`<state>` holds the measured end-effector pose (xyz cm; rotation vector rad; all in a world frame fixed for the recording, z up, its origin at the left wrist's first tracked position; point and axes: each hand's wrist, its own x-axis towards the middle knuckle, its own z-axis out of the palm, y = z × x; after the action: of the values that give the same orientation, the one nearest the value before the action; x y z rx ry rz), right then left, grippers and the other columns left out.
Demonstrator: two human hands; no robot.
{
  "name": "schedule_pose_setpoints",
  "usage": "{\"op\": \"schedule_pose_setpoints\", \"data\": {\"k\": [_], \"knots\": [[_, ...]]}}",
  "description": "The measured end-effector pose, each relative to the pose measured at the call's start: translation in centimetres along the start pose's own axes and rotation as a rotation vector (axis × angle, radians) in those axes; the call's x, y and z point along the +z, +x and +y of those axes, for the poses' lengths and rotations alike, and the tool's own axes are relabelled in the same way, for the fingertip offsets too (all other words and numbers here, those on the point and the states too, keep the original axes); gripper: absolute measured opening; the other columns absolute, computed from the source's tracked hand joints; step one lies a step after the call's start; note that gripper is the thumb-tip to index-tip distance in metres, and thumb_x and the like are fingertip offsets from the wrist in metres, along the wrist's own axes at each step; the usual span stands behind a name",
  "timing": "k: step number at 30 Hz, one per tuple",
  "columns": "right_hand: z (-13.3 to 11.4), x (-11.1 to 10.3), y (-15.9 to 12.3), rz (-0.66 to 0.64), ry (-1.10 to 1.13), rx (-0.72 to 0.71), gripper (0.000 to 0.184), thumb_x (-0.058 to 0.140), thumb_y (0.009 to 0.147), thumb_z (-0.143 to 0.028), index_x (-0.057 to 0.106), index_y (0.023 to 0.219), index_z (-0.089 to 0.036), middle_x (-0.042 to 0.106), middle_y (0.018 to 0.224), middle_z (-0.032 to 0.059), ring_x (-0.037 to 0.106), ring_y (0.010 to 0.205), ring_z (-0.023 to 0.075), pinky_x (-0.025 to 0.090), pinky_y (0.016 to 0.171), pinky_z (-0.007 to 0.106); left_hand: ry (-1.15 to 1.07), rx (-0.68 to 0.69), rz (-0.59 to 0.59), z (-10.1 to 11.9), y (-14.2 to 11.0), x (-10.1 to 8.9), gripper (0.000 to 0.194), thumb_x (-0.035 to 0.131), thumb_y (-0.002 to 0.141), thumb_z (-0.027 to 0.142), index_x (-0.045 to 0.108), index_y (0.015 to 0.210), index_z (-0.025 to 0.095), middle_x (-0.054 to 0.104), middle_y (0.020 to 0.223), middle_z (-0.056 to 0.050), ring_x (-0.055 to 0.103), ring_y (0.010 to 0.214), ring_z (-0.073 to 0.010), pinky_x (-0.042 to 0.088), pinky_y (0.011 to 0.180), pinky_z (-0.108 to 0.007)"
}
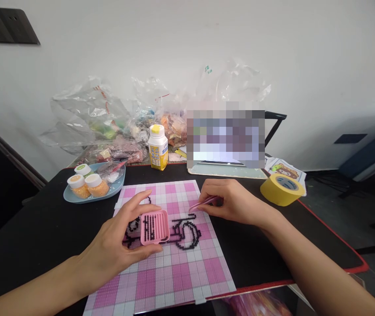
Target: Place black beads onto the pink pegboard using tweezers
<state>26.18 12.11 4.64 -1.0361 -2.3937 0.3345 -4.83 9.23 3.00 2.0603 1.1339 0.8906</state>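
My left hand (121,235) grips a small pink ridged tray (161,226) by its edges. Black beads (149,227) lie in several of its grooves. Between the fingers of my right hand (228,199) is a pair of pink tweezers (203,203), its tip low over the board near the end of a short bead row. Under both hands lies a pink-and-white checked pegboard (181,274). Black beads form an outline (188,236) on it, with a rounded shape right of the tray; the tray and my left hand cover part of the outline.
At the left, a blue plate (91,199) carries several bead jars (97,185) and a small bag. A yellow-capped bottle (158,149) stands behind the board, before bulging plastic bags (91,118). A blurred-out screen (226,138) is at the back; yellow tape (281,191) sits right.
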Motion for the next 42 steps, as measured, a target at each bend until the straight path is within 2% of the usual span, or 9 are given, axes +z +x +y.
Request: {"op": "schedule_pose_setpoints", "data": {"k": [6,9,13,18,26,33,36,38,42], "knots": [[0.0,0.3,0.0,0.068,0.050,-0.033,0.013,0.067,0.095,-0.025,0.072,0.088,-0.016,0.067,0.083,0.0040,0.061,0.071,0.0133,0.046,0.061,0.025,0.014,0.005,-0.008,-0.1,-0.1,0.1,0.079,0.077,0.081,0.061,0.036,0.148,0.054,0.076,0.125,0.003,0.075,0.109,-0.0281,0.063,0.080,-0.036],[-0.3,0.9,0.3,0.155,0.116,-0.094,0.010,0.065,0.096,-0.022,0.071,0.093,-0.015,0.067,0.086,0.0056,0.062,0.074,0.0140,0.049,0.062,0.025,0.031,0.015,-0.019,-0.3,0.0,0.1,0.080,0.076,0.082,0.061,0.035,0.150,0.052,0.077,0.125,0.001,0.073,0.114,-0.0305,0.062,0.080,-0.038],[-1.3,2.0,0.7,0.185,0.176,-0.213,0.012,0.058,0.099,-0.016,0.069,0.105,-0.015,0.066,0.092,0.0071,0.063,0.081,0.0148,0.055,0.069,0.026,0.060,0.015,-0.019,-0.4,0.0,0.1,0.083,0.076,0.080,0.063,0.035,0.151,0.047,0.077,0.126,-0.003,0.070,0.119,-0.0341,0.060,0.088,-0.044],[-2.4,3.3,1.3,0.164,0.169,-0.308,0.020,0.051,0.101,-0.013,0.066,0.113,-0.014,0.065,0.097,0.0092,0.063,0.085,0.0158,0.058,0.073,0.029,0.040,0.018,-0.027,-0.4,0.0,0.2,0.083,0.077,0.080,0.062,0.035,0.151,0.049,0.076,0.128,-0.003,0.071,0.119,-0.0319,0.064,0.081,-0.039],[-2.2,3.8,1.3,0.177,0.101,-0.314,0.022,0.047,0.103,-0.014,0.065,0.116,-0.016,0.064,0.099,0.0091,0.063,0.083,0.0159,0.058,0.072,0.029,0.062,0.011,-0.017,-0.5,-0.1,0.2,0.084,0.078,0.078,0.065,0.037,0.150,0.048,0.077,0.127,-0.002,0.069,0.123,-0.0321,0.061,0.091,-0.043],[-2.1,4.0,1.3,0.176,0.084,-0.320,0.023,0.046,0.103,-0.014,0.066,0.115,-0.015,0.064,0.098,0.0094,0.063,0.082,0.0160,0.058,0.071,0.029,0.052,0.002,-0.012,-0.3,-0.1,0.3,0.082,0.077,0.078,0.064,0.036,0.149,0.053,0.077,0.127,0.001,0.069,0.122,-0.0314,0.062,0.087,-0.042],[-1.9,4.2,1.3,0.175,0.062,-0.318,0.023,0.046,0.104,-0.015,0.065,0.116,-0.016,0.064,0.098,0.0091,0.063,0.083,0.0159,0.058,0.071,0.028,0.066,0.011,-0.015,-0.5,-0.1,0.3,0.083,0.077,0.079,0.064,0.038,0.150,0.047,0.077,0.127,-0.003,0.070,0.120,-0.0331,0.063,0.084,-0.041],[-1.9,4.3,1.3,0.171,0.050,-0.319,0.023,0.046,0.104,-0.016,0.065,0.116,-0.015,0.064,0.098,0.0095,0.063,0.083,0.0162,0.058,0.071,0.029,0.083,0.022,-0.016,-0.6,-0.1,0.3,0.084,0.076,0.079,0.064,0.038,0.151,0.045,0.077,0.127,-0.005,0.069,0.122,-0.0341,0.062,0.089,-0.044],[-2.0,4.2,1.4,0.181,0.044,-0.328,0.022,0.045,0.105,-0.016,0.065,0.114,-0.015,0.064,0.098,0.0098,0.063,0.083,0.0167,0.058,0.070,0.029,0.091,0.036,-0.014,-0.6,-0.1,0.3,0.082,0.074,0.080,0.066,0.034,0.150,0.050,0.077,0.127,0.000,0.069,0.123,-0.0312,0.059,0.094,-0.045]]}}
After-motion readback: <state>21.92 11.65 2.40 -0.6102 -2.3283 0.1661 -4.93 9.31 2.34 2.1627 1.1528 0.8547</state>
